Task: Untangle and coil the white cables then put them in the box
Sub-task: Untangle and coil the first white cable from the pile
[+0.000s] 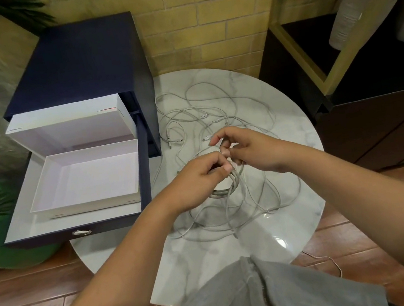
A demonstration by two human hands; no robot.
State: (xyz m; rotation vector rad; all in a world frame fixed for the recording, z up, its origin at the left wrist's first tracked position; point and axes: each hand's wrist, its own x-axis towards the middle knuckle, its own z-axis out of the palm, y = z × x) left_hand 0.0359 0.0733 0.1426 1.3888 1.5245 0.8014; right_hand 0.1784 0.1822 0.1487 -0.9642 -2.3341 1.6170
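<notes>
Two points for sound coiling, in my judgement: feed slack slowly from the tangle and keep the loops even. At centre frame the left hand (199,175) grips a partly wound coil (231,180). The right hand (247,146), close against it, pinches a strand. Loose white cables (205,116) sprawl on the table (291,144). The box (86,207) stands open at left.

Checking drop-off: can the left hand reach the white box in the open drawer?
Probably yes. The white box lies open-topped just left of the left hand, with nothing over it; only the drawer's side wall stands between. The hand holds a cable coil.
</notes>
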